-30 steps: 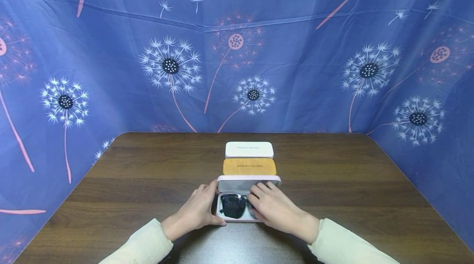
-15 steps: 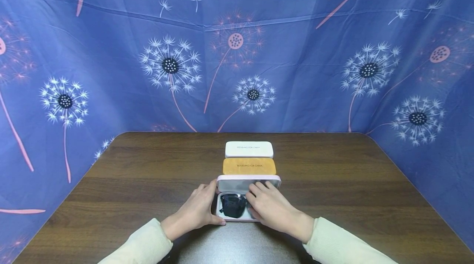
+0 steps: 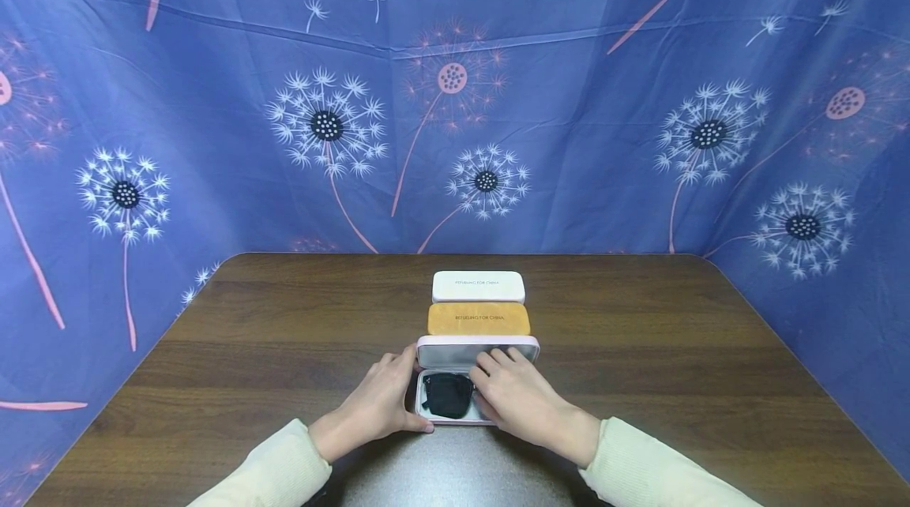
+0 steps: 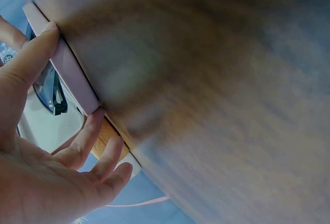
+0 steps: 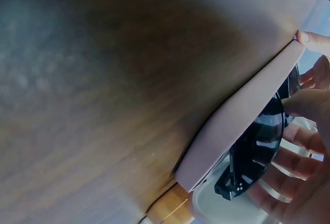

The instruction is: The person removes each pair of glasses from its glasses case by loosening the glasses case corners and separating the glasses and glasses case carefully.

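A pink glasses case [image 3: 441, 352] with a grey lining lies with its lid raised on the table. Black sunglasses [image 3: 449, 395] are in its lower half, their left lens showing. My left hand [image 3: 380, 396] grips the case's left end, its thumb on the front wall [image 4: 75, 77] and fingers around the end. Over the right half of the case is my right hand [image 3: 522, 400]. Its thumb and fingers pinch the sunglasses [image 5: 258, 144] near the bridge, seen in the right wrist view. That hand hides the other lens in the head view.
Behind the raised lid lies a closed orange case [image 3: 479, 319], and behind that a closed white case [image 3: 479, 287]; both bear dark lettering. The dark wooden table [image 3: 306, 317] ends at a blue dandelion-print cloth [image 3: 569, 112] at the back and sides.
My right hand has shifted slightly left. The reflection on the visible lens has faded, so the sunglasses have tilted a little. My left hand and the case stay put.
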Action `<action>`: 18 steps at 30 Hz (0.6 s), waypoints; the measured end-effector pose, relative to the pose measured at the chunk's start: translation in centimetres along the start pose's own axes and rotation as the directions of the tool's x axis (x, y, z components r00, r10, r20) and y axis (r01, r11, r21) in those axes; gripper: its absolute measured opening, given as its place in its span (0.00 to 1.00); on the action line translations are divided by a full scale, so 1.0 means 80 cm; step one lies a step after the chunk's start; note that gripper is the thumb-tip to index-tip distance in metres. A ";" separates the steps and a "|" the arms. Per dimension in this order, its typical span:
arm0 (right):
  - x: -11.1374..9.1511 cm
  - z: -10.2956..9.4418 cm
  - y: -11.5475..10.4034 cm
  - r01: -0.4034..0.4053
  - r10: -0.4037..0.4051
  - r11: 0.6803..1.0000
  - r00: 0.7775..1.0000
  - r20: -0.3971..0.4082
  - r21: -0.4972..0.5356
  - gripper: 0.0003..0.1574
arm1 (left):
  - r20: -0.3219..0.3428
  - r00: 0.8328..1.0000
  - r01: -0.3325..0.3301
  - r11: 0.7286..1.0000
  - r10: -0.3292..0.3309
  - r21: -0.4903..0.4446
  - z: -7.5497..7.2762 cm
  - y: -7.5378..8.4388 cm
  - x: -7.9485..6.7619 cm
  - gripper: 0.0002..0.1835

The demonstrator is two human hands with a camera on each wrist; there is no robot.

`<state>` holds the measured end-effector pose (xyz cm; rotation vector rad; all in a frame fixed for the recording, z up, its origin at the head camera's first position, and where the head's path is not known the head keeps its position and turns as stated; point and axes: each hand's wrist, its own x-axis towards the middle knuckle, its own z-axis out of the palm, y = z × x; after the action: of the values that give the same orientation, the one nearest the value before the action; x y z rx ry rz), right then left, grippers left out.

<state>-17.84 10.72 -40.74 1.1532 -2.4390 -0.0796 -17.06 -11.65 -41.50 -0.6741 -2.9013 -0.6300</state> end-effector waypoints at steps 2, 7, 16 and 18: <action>0.000 0.000 0.000 -0.005 0.005 1.000 1.000 -0.006 -0.001 0.10 | -0.002 1.000 0.000 1.000 0.000 0.003 0.000 0.000 0.000 0.53; -0.001 -0.001 -0.002 -0.017 0.017 1.000 0.999 -0.027 -0.008 0.11 | 0.001 1.000 0.000 1.000 0.000 -0.003 -0.001 0.001 -0.001 0.54; -0.003 -0.001 -0.004 -0.028 0.027 0.999 0.997 -0.075 -0.018 0.10 | 0.011 1.000 0.010 1.000 -0.009 -0.021 -0.001 0.002 -0.002 0.53; -0.003 -0.002 -0.004 -0.028 0.026 0.999 0.996 -0.083 -0.023 0.10 | 0.011 1.000 0.007 1.000 -0.007 -0.016 -0.001 0.002 -0.002 0.54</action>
<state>-17.43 10.75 -40.77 1.0915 -2.3739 -0.0514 -16.85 -11.61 -41.40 -0.6711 -2.9130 -0.6529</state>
